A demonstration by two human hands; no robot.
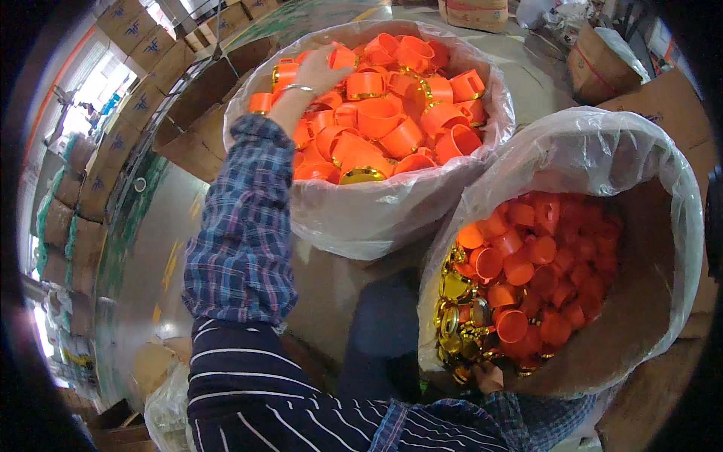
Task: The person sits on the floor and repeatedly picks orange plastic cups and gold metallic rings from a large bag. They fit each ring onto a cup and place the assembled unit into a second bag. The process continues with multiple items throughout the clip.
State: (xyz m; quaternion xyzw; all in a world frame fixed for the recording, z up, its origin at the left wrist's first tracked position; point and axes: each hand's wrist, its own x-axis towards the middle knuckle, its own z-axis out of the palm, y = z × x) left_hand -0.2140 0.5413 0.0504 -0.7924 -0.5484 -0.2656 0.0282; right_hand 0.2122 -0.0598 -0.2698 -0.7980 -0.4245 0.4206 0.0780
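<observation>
Deep among orange mugs (378, 117) in the far lined bin, my left hand (320, 71) has its thumb and fingers closed around an orange mug (343, 57). Several of these mugs have shiny gold bands or bases. My right hand (489, 377) is low at the near edge of the right-hand bin, its fingers curled beside gold ring-like pieces (452, 320). What those fingers hold, if anything, is hidden. Smaller-looking orange mugs (520, 267) fill the middle of that bin, next to the gold pieces.
Clear plastic lines both the far bin (361, 215) and the right bin (663, 151). An opened cardboard box (184, 143) stands left of the far bin, with stacked cartons (128, 113) beyond. A carton (602, 64) stands at the back right. A plastic bag (167, 407) lies lower left.
</observation>
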